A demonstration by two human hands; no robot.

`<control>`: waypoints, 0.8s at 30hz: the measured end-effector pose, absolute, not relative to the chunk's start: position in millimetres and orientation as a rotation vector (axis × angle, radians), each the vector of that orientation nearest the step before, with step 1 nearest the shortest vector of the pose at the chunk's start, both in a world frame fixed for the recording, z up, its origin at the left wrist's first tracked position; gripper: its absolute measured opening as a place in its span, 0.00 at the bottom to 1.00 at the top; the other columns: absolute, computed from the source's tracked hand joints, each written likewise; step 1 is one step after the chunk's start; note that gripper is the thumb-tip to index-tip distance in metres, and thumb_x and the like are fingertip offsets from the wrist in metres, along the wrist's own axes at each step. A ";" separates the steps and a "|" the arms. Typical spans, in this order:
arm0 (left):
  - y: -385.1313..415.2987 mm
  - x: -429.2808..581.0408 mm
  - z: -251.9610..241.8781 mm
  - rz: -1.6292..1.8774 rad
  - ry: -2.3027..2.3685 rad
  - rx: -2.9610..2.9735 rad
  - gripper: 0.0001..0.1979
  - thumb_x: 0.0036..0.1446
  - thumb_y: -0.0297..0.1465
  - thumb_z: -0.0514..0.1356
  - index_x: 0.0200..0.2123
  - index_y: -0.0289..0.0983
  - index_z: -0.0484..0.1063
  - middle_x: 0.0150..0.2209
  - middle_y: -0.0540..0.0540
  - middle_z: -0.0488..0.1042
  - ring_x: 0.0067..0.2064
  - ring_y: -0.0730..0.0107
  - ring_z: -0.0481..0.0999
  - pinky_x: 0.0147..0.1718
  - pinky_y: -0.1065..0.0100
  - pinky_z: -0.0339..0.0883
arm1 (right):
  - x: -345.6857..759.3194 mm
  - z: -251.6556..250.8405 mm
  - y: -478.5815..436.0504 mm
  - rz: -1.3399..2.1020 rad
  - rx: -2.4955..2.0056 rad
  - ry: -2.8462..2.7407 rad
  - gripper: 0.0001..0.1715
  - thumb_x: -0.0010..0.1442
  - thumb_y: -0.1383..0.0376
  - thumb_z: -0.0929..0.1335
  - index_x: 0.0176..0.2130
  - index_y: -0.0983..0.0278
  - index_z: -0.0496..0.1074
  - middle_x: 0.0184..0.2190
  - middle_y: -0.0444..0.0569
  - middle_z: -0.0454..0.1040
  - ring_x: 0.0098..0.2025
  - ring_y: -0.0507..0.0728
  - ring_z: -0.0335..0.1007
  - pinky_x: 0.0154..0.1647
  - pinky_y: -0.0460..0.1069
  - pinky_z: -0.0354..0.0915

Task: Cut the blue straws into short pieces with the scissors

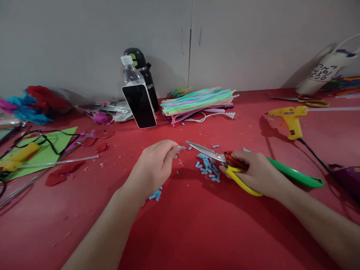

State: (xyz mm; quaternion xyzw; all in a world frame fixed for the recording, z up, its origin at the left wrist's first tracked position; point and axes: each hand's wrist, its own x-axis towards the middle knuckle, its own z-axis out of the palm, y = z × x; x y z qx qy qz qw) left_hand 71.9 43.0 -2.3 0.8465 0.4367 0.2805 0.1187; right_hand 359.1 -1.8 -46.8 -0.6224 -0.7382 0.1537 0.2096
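My left hand is closed in a pinch above the red table, with a small blue piece at its fingertips. In my right hand are scissors with red and yellow handles, their blades together and pointing left toward my left hand. Short blue pieces lie scattered on the table under the blades. A smaller group of blue pieces rests beneath my left wrist.
A phone leans on a clear bottle at the back, beside pastel pipe cleaners. A yellow glue gun and green-handled tool lie right. Green paper and another yellow glue gun are left.
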 end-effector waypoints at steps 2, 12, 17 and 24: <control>43.0 71.7 -1.8 0.812 1.282 2.471 0.13 0.70 0.35 0.50 0.36 0.38 0.70 0.30 0.49 0.74 0.31 0.70 0.72 0.31 0.70 0.61 | 358.8 -45.4 -2.0 0.436 -1.722 -2.068 0.19 0.54 0.59 0.69 0.24 0.60 0.55 0.19 0.39 0.54 0.25 0.51 0.46 0.25 0.47 0.48; 42.5 73.5 0.1 0.822 1.258 2.488 0.12 0.70 0.33 0.51 0.34 0.37 0.68 0.28 0.50 0.71 0.29 0.71 0.68 0.30 0.70 0.60 | 360.5 -45.7 -1.7 0.438 -1.742 -2.114 0.17 0.56 0.55 0.68 0.24 0.61 0.60 0.20 0.39 0.57 0.25 0.51 0.48 0.26 0.47 0.48; 42.2 73.3 -1.4 0.822 1.263 2.482 0.11 0.70 0.33 0.52 0.34 0.37 0.68 0.28 0.51 0.70 0.29 0.72 0.68 0.31 0.71 0.59 | 360.1 -45.2 -0.7 0.426 -1.758 -2.128 0.17 0.56 0.55 0.68 0.24 0.61 0.60 0.20 0.40 0.57 0.26 0.51 0.47 0.26 0.48 0.47; 42.1 72.8 -1.1 0.827 1.261 2.480 0.12 0.70 0.33 0.51 0.34 0.37 0.69 0.28 0.50 0.71 0.29 0.71 0.68 0.31 0.70 0.59 | 361.1 -49.8 -0.2 0.445 -1.779 -2.074 0.17 0.56 0.55 0.69 0.24 0.61 0.62 0.20 0.40 0.56 0.26 0.51 0.48 0.26 0.48 0.48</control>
